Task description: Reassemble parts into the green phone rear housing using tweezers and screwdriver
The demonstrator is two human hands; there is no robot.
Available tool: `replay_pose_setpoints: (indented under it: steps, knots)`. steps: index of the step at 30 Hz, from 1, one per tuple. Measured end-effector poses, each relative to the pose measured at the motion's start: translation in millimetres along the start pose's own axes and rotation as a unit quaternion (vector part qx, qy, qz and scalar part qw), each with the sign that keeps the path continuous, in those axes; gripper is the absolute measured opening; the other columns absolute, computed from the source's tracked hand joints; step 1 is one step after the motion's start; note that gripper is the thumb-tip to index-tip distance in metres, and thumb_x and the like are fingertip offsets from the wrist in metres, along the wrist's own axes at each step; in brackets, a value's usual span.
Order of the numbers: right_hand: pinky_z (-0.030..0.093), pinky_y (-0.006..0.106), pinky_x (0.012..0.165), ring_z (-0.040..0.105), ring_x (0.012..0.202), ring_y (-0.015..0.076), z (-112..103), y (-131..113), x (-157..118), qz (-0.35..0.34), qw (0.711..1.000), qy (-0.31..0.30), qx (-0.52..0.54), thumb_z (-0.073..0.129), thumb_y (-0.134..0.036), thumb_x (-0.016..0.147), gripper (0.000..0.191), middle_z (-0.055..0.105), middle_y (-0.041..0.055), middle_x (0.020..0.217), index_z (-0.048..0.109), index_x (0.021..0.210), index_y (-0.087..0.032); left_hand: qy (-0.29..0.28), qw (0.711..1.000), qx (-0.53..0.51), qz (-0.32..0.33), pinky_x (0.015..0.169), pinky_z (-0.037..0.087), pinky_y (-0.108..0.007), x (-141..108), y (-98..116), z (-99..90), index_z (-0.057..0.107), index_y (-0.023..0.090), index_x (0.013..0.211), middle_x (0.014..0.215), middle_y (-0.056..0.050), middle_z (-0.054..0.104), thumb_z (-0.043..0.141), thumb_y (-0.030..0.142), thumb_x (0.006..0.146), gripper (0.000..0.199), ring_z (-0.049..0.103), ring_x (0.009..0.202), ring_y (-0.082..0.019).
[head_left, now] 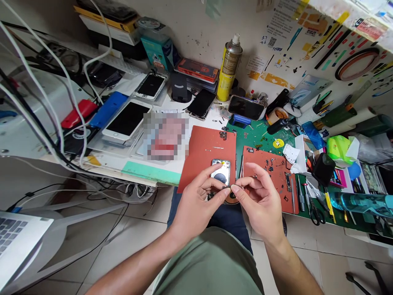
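Left fingers [220, 198] and right fingers [241, 198] are pinching a small dark part [226, 187]; a white-and-black rectangular phone housing [221, 172] is pointing lengthwise away, just beyond the left.

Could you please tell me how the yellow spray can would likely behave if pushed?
The can would probably tip if pushed high up, being tall and narrow. Once down, its round body would likely roll. Its weight is unclear, as its contents are hidden.
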State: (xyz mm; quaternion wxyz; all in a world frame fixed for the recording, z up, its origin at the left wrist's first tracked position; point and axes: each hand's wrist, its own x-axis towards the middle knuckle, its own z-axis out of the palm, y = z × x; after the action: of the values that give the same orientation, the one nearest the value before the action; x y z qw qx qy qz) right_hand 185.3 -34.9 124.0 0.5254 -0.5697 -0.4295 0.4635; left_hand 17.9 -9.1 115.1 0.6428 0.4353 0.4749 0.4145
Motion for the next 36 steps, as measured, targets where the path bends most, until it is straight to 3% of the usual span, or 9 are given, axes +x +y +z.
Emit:
replay_pose_setpoints:
  steps: [3,5,8,10,13,16,25,30,36]
  knots:
    - [0.066,0.031,0.079,0.076,0.085,0.0163,-1.6,-0.7,3.8,-0.001,1.000,0.011,0.010,0.086,-0.028,0.093,0.047,0.079,-0.0016,0.090,0.067,0.137,-0.027,0.007,1.000,-0.002,0.026,0.105,0.058,-0.038,2.6,-4.4,-4.2,0.060,0.023,0.155,0.116,-0.007,0.084,0.080,0.035,0.096,0.063,0.077,0.111,-0.022]
    - [0.065,0.030,0.076,0.075,0.081,0.0157,-2.2,0.0,6.9,-0.001,0.999,0.027,0.026,0.087,-0.029,0.092,0.044,0.078,-0.0019,0.089,0.069,0.132,-0.026,0.063,0.997,-0.006,0.048,0.110,0.054,-0.036,0.5,-11.3,-8.4,0.061,0.026,0.153,0.130,-0.008,0.080,0.077,0.041,0.101,0.057,0.073,0.124,-0.021]
    - [0.064,0.029,0.072,0.073,0.078,0.0148,-2.0,4.3,11.8,0.003,0.998,0.057,0.041,0.088,-0.031,0.091,0.042,0.079,-0.0015,0.090,0.069,0.128,-0.025,0.136,0.989,-0.049,0.016,0.091,0.058,-0.033,-13.0,-27.4,-10.1,0.059,0.024,0.155,0.094,-0.001,0.078,0.067,0.054,0.108,0.056,0.074,0.090,-0.017]
    - [0.062,0.029,0.070,0.072,0.077,0.0146,0.3,8.4,14.0,0.012,0.997,0.068,0.045,0.089,-0.033,0.091,0.042,0.079,-0.0012,0.090,0.069,0.127,-0.025,0.094,0.987,-0.112,-0.065,0.078,0.059,-0.036,-26.3,-38.9,-4.7,0.043,0.022,0.168,0.079,0.001,0.076,0.063,0.062,0.108,0.075,0.073,0.072,-0.019]
    - [0.064,0.031,0.074,0.075,0.080,0.0158,8.6,12.6,14.0,0.021,0.996,0.073,0.040,0.089,-0.036,0.092,0.043,0.079,-0.0005,0.093,0.068,0.128,-0.025,0.057,0.973,-0.196,-0.112,0.102,0.061,-0.047,-39.8,-49.6,10.1,0.030,0.020,0.174,0.109,-0.011,0.086,0.077,0.065,0.098,0.100,0.082,0.106,-0.027]
    - [0.066,0.034,0.079,0.078,0.085,0.0180,21.5,13.1,9.7,0.021,0.996,0.085,0.020,0.089,-0.037,0.091,0.044,0.081,0.0018,0.098,0.069,0.128,-0.024,0.096,0.959,-0.252,-0.090,0.121,0.053,-0.047,-37.9,-49.4,22.5,0.030,0.026,0.175,0.122,-0.010,0.085,0.091,0.056,0.090,0.108,0.078,0.126,-0.026]
    - [0.067,0.034,0.080,0.079,0.088,0.0197,41.8,24.1,-16.0,-0.026,0.984,0.176,-0.024,0.088,-0.042,0.093,0.044,0.081,0.0039,0.097,0.069,0.128,-0.024,0.147,0.935,-0.320,-0.053,0.113,0.060,-0.037,-19.6,-41.1,26.2,0.028,0.031,0.177,0.115,-0.005,0.089,0.094,0.041,0.089,0.111,0.081,0.122,-0.021]
    - [0.064,0.033,0.080,0.076,0.092,0.0205,11.5,14.7,-4.3,-0.036,0.989,0.133,-0.050,0.089,-0.041,0.094,0.031,0.080,0.0069,0.103,0.079,0.117,-0.023,0.072,0.957,-0.277,-0.043,0.109,0.062,-0.039,-22.1,-39.9,2.0,0.020,0.024,0.180,0.098,-0.006,0.090,0.096,0.040,0.088,0.120,0.084,0.114,-0.025]
    - [0.059,0.033,0.077,0.068,0.084,0.0191,-3.9,-16.8,32.6,0.069,0.989,-0.125,-0.027,0.088,-0.050,0.091,0.026,0.079,0.0045,0.093,0.086,0.097,-0.024,-0.083,0.964,-0.236,-0.094,0.092,0.067,-0.040,-34.5,-36.8,-22.4,0.042,0.024,0.171,0.101,-0.010,0.090,0.094,0.042,0.090,0.098,0.087,0.084,-0.026]
